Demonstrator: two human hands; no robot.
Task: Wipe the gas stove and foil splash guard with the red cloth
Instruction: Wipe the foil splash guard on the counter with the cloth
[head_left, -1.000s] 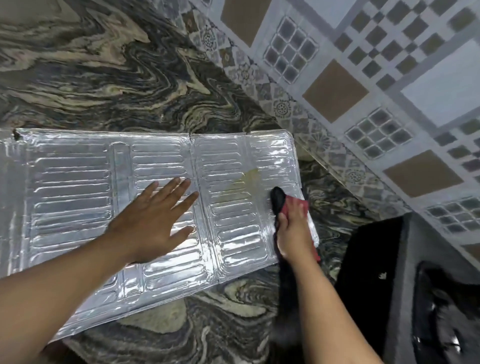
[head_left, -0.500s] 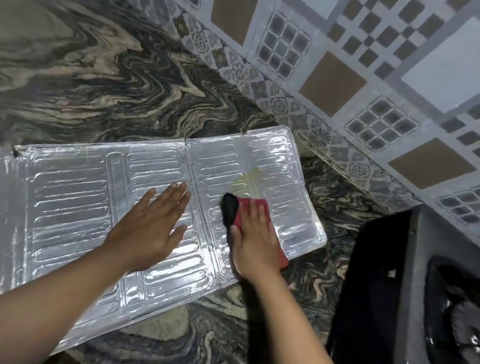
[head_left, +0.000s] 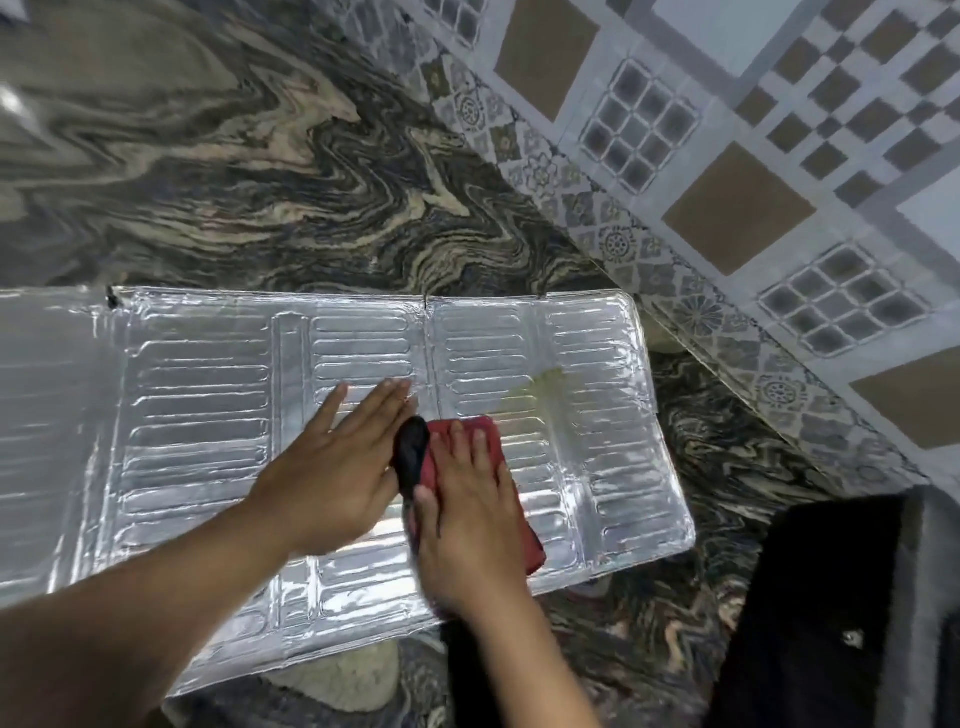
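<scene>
silver ribbed foil splash guard flat, long axis left-right; right hand fingers straight, pressing red cloth; left hand flat on foil

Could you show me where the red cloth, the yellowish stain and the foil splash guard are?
red cloth (head_left: 531, 545), head view, its exposed lower right corner.
yellowish stain (head_left: 540, 387), head view, its middle.
foil splash guard (head_left: 197, 415), head view, bare ribbed panel on the left.

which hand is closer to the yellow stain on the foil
Right. The right hand presses the red cloth just short of the stain; the left hand lies flat farther left.
</scene>
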